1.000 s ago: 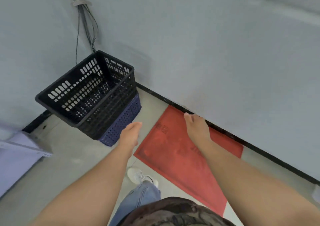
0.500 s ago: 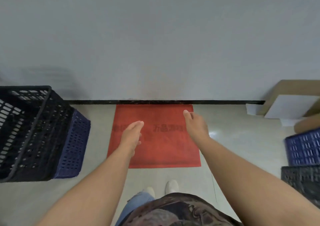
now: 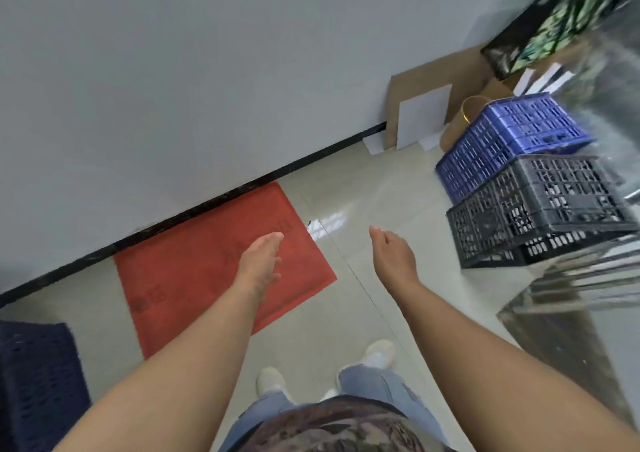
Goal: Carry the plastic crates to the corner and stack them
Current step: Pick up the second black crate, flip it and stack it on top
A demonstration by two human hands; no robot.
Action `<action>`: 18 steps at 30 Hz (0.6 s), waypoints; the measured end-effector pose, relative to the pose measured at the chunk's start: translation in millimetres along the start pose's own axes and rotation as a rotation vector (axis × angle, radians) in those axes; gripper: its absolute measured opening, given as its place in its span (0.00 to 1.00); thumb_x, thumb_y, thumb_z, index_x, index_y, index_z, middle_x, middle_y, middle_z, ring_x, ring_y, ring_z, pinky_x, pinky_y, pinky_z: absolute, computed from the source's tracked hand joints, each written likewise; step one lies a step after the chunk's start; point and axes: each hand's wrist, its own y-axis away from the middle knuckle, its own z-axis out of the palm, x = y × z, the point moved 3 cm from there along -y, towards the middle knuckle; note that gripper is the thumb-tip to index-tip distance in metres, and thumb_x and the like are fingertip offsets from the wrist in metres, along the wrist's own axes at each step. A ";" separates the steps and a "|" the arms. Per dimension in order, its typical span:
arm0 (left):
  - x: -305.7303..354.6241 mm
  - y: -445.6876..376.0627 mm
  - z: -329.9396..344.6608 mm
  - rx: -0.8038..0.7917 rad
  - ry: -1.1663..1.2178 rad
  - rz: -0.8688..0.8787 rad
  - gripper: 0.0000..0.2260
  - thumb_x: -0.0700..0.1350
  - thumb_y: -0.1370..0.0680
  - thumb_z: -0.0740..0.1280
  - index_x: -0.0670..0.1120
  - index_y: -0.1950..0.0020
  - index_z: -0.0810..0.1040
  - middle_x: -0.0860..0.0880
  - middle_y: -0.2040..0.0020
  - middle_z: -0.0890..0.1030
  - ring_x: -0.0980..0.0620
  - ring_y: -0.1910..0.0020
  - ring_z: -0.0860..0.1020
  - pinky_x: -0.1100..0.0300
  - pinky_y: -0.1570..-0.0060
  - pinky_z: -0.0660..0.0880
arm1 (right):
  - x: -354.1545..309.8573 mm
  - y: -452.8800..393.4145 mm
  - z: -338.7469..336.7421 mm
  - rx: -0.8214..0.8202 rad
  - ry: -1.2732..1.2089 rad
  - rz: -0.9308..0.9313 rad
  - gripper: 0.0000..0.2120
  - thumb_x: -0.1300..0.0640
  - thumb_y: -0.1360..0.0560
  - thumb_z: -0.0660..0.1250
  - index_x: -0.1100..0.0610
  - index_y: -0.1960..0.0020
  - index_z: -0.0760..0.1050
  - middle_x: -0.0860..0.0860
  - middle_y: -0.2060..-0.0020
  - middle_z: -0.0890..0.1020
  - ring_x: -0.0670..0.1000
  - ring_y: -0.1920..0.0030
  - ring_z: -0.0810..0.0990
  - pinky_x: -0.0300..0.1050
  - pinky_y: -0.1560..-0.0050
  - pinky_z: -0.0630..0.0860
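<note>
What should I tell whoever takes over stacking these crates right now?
Left hand: open, holding nothing, above the red mat.
Right hand: open, holding nothing, above the tiled floor.
Black crate and blue crate sit side by side on the floor at the right, upside down, neither touched.
A dark blue crate shows at the lower left edge; whether anything is stacked on it is out of view.
Left: pick up the black crate and the blue crate, carry them over and stack them.

One head-worn view, looking steeply down.
You look down over your own arms at the red mat [image 3: 221, 264]; the wall rises beyond it, crates stand right of it.
</note>
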 end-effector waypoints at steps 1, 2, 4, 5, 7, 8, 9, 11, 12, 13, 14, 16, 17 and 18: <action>3.0 1.8 13.8 -0.022 -0.025 0.011 0.08 0.51 0.22 0.62 0.53 0.43 0.72 0.48 0.41 0.75 0.50 0.44 0.75 0.52 0.46 0.74 | 10.2 -3.9 -12.4 0.018 -0.008 0.023 0.22 0.47 0.20 0.51 0.62 0.61 0.72 0.56 0.60 0.75 0.56 0.57 0.73 0.48 0.60 0.66; 6.3 3.7 27.8 -0.042 -0.052 0.025 0.08 0.51 0.22 0.62 0.53 0.43 0.72 0.49 0.40 0.75 0.49 0.44 0.75 0.52 0.46 0.74 | 20.2 -8.8 -25.0 0.036 -0.022 0.039 0.21 0.48 0.20 0.51 0.62 0.59 0.73 0.56 0.59 0.76 0.57 0.56 0.73 0.48 0.58 0.66; 15.3 4.1 57.5 -0.073 -0.097 0.051 0.08 0.51 0.22 0.62 0.53 0.43 0.73 0.49 0.40 0.75 0.49 0.43 0.75 0.51 0.45 0.74 | 37.3 -19.3 -51.1 0.073 -0.053 0.049 0.22 0.48 0.19 0.50 0.63 0.55 0.75 0.56 0.57 0.76 0.57 0.54 0.73 0.48 0.56 0.66; 19.0 3.3 68.5 -0.081 -0.111 0.058 0.09 0.51 0.22 0.62 0.53 0.43 0.73 0.49 0.40 0.75 0.49 0.43 0.75 0.51 0.45 0.74 | 43.3 -23.8 -60.6 0.085 -0.062 0.054 0.23 0.48 0.19 0.50 0.64 0.51 0.76 0.57 0.55 0.77 0.57 0.53 0.73 0.47 0.54 0.67; 26.0 5.0 109.2 -0.109 -0.158 0.080 0.12 0.51 0.22 0.63 0.51 0.39 0.73 0.47 0.39 0.75 0.48 0.43 0.75 0.50 0.44 0.74 | 63.7 -35.7 -91.6 0.129 -0.089 0.072 0.24 0.47 0.19 0.49 0.64 0.45 0.77 0.59 0.49 0.78 0.58 0.50 0.74 0.47 0.51 0.67; 28.3 7.5 131.6 -0.123 -0.172 0.081 0.14 0.51 0.22 0.63 0.50 0.37 0.73 0.47 0.39 0.75 0.48 0.43 0.75 0.49 0.44 0.74 | 74.9 -42.0 -108.2 0.148 -0.092 0.080 0.25 0.47 0.19 0.49 0.64 0.44 0.77 0.59 0.47 0.78 0.59 0.48 0.75 0.48 0.50 0.67; 29.4 10.9 155.2 -0.144 -0.184 0.078 0.16 0.51 0.22 0.63 0.49 0.35 0.73 0.47 0.39 0.75 0.48 0.43 0.75 0.49 0.44 0.74 | 86.5 -48.7 -125.0 0.165 -0.094 0.086 0.25 0.46 0.19 0.49 0.63 0.45 0.77 0.60 0.46 0.79 0.59 0.47 0.75 0.48 0.50 0.67; 29.0 19.2 204.2 -0.200 -0.208 0.071 0.17 0.51 0.22 0.64 0.48 0.34 0.72 0.46 0.37 0.75 0.48 0.43 0.75 0.50 0.46 0.74 | 108.5 -63.0 -159.8 0.201 -0.104 0.097 0.24 0.45 0.19 0.48 0.60 0.48 0.76 0.60 0.47 0.79 0.58 0.49 0.75 0.49 0.51 0.68; 28.3 23.4 228.3 -0.229 -0.226 0.072 0.18 0.51 0.22 0.64 0.48 0.34 0.72 0.46 0.36 0.75 0.48 0.42 0.75 0.50 0.47 0.74 | 118.9 -70.1 -177.4 0.223 -0.114 0.102 0.24 0.45 0.19 0.48 0.61 0.47 0.77 0.60 0.46 0.79 0.58 0.48 0.75 0.49 0.50 0.68; 28.1 27.4 251.8 -0.260 -0.248 0.075 0.18 0.51 0.22 0.64 0.48 0.33 0.71 0.46 0.36 0.74 0.47 0.42 0.74 0.50 0.46 0.74 | 128.6 -76.8 -194.6 0.248 -0.124 0.109 0.25 0.45 0.19 0.49 0.62 0.45 0.77 0.60 0.46 0.79 0.59 0.47 0.75 0.49 0.50 0.68; 28.6 31.0 273.9 -0.285 -0.271 0.082 0.18 0.51 0.22 0.63 0.48 0.33 0.71 0.46 0.35 0.74 0.47 0.41 0.74 0.50 0.45 0.74 | 138.3 -83.3 -210.6 0.270 -0.130 0.116 0.25 0.46 0.19 0.49 0.62 0.44 0.77 0.60 0.45 0.79 0.59 0.46 0.76 0.50 0.50 0.69; 32.6 37.4 313.3 -0.321 -0.299 0.097 0.18 0.51 0.22 0.63 0.48 0.33 0.71 0.46 0.35 0.74 0.47 0.41 0.74 0.49 0.44 0.74 | 156.4 -95.3 -237.7 0.300 -0.130 0.130 0.25 0.46 0.19 0.48 0.63 0.45 0.77 0.61 0.46 0.80 0.59 0.47 0.76 0.50 0.51 0.68; 35.4 39.1 330.5 -0.333 -0.302 0.103 0.17 0.50 0.21 0.63 0.48 0.33 0.71 0.46 0.35 0.73 0.47 0.41 0.74 0.49 0.44 0.74 | 164.9 -101.1 -248.9 0.306 -0.127 0.140 0.26 0.46 0.19 0.48 0.63 0.45 0.77 0.61 0.46 0.79 0.59 0.48 0.75 0.49 0.52 0.68; 38.6 40.3 346.6 -0.342 -0.308 0.109 0.17 0.50 0.21 0.63 0.48 0.33 0.71 0.46 0.35 0.73 0.47 0.40 0.74 0.48 0.43 0.74 | 172.9 -107.2 -259.2 0.310 -0.128 0.155 0.26 0.46 0.19 0.47 0.62 0.46 0.77 0.61 0.47 0.79 0.58 0.49 0.75 0.49 0.53 0.67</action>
